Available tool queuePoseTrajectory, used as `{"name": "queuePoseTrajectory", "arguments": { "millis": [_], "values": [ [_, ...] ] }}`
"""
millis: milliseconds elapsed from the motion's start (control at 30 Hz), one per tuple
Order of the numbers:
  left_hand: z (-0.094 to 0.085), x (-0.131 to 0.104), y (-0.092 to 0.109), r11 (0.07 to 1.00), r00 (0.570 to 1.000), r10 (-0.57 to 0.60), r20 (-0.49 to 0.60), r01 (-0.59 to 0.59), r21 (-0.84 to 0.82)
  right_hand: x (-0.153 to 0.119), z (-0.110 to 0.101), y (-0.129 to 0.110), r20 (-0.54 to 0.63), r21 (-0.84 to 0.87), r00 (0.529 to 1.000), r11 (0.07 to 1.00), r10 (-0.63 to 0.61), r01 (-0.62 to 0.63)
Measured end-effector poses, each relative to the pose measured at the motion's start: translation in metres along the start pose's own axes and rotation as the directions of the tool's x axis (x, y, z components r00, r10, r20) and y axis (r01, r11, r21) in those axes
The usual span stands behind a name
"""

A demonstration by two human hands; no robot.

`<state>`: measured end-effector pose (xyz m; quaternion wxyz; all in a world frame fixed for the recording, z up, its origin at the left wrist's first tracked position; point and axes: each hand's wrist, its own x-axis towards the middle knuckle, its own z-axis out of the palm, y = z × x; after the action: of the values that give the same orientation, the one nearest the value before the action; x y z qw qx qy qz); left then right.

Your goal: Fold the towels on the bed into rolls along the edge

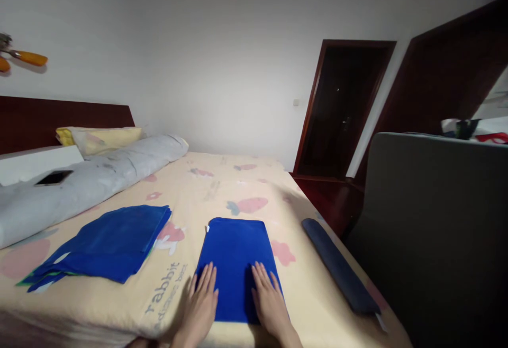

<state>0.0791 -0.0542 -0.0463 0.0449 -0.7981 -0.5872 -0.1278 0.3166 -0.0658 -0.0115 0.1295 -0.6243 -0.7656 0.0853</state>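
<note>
A blue cloth [235, 263] lies flat in a neat rectangle on the bed, with a small white tag at its far left edge. My left hand [202, 297] rests on its near left side, palm down, fingers stretched forward. On the near right side my right hand [270, 297] lies the same way, fingers straight. Neither hand grips anything. To the left sits a looser pile of blue cloths [115, 242], with green edges and white tags showing. A dark navy rolled or folded cloth [341, 266] lies to the right, along the bed's edge.
The bed [222, 178] has a cream sheet with carrot prints. A grey rolled quilt [119, 165] carries a phone [54, 178], with a pillow [103, 137] behind it. A dark chair back [428, 221] stands close to the bed's right edge. Beyond is a dark door [343, 109].
</note>
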Motion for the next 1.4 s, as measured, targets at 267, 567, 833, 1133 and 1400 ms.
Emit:
{"name": "queuePoseTrajectory", "arguments": {
  "millis": [267, 567, 833, 1133, 1400],
  "values": [
    [-0.001, 0.070, 0.034, 0.992, 0.990, 0.079, 0.115, -0.068, -0.104, 0.060, 0.011, -0.032, 0.026, 0.062, 0.994, 0.992, -0.107, 0.105],
    [-0.004, 0.055, -0.035, 0.992, 0.984, -0.122, 0.128, 0.123, -0.003, 0.049, 0.012, 0.051, -0.044, -0.024, 0.995, 0.995, 0.095, -0.096],
    [-0.004, 0.070, -0.017, 1.000, 0.997, -0.008, 0.076, 0.007, 0.014, 0.067, 0.004, 0.036, -0.054, -0.009, 0.998, 0.999, 0.034, -0.035],
    [-0.002, 0.149, 0.016, 0.977, 0.944, 0.187, 0.274, -0.150, -0.151, 0.134, 0.004, 0.005, 0.102, 0.087, 0.951, 0.955, -0.293, 0.285],
    [0.002, 0.177, -0.049, 0.995, 0.960, -0.066, 0.273, 0.083, -0.052, 0.158, -0.006, 0.068, 0.077, -0.031, 0.997, 0.999, 0.014, -0.012]
  ]
}}
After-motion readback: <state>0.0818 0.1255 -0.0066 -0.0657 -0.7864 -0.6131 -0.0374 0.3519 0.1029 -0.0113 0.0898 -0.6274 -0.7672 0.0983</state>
